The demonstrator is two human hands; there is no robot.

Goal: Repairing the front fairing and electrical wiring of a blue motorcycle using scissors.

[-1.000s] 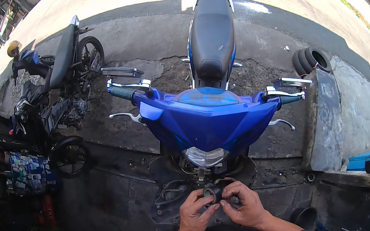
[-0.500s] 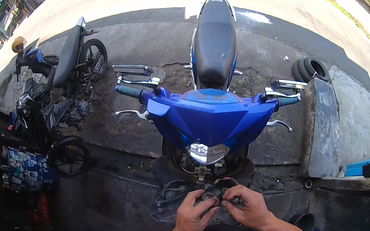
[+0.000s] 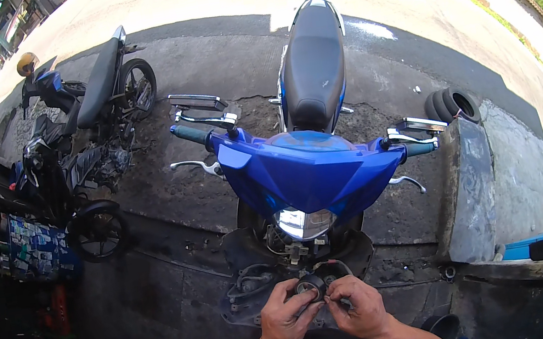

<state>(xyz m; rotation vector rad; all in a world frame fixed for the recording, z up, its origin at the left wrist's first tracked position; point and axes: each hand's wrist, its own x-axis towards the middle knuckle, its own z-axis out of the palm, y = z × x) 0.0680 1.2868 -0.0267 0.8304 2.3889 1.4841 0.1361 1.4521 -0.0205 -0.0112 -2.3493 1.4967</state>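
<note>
My left hand (image 3: pixel 284 320) is closed around a small black ring-shaped roll (image 3: pixel 311 283), which looks like electrical tape. Thumb and fingers of my right hand (image 3: pixel 361 309) are pinched together at the roll's right edge; exactly what lies between the fingertips is too small to tell. Both hands are low in the middle, just in front of a blue motorcycle (image 3: pixel 308 170). Its headlight (image 3: pixel 302 223) shows beneath the front fairing, with dark brackets and wiring exposed below. A dark cover-like part (image 3: pixel 252 291) lies on the ground beyond my left hand.
Another motorcycle (image 3: pixel 94 98) stands at the left, near a sticker-covered blue box (image 3: pixel 37 248). Stacked tyres (image 3: pixel 451 103) and a concrete block (image 3: pixel 466 194) are to the right. The blue motorcycle's mirrors (image 3: pixel 199 102) and brake levers (image 3: pixel 195 166) stick out sideways.
The right fingers have shifted slightly at the roll's edge, and the roll seems tilted a little. The view has moved slightly. Both hands keep their hold.
</note>
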